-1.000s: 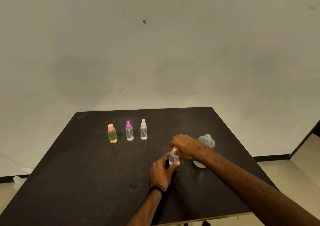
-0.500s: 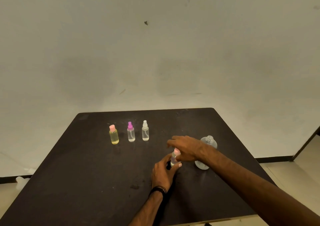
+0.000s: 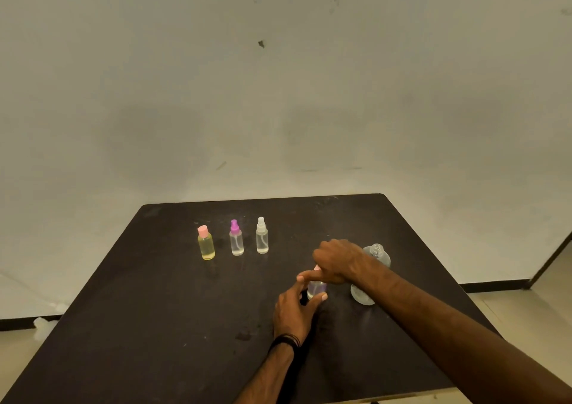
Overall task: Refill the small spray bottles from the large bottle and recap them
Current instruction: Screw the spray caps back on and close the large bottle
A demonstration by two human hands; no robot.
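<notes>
Pink cap (image 3: 317,268) is getting twisted tighter by the right hand (image 3: 337,261); left hand (image 3: 294,307) keeps gripping the small clear spray bottle (image 3: 316,289), nearly recapped.

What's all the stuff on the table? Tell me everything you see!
table: 1, dark, fills the lower view.
yellow bottle: 1, yellow liquid, pink cap, far left of the row.
purple-cap bottle: 1, clear, middle of the row.
white-cap bottle: 1, clear, right of the row.
held bottle: 1, clear, pink top, between the hands.
large bottle: 1, clear, uncapped, behind the right arm.
wall: 1, pale, behind.
left hand: 1, black wristband, holds the bottle's body.
right hand: 1, grips its top.
</notes>
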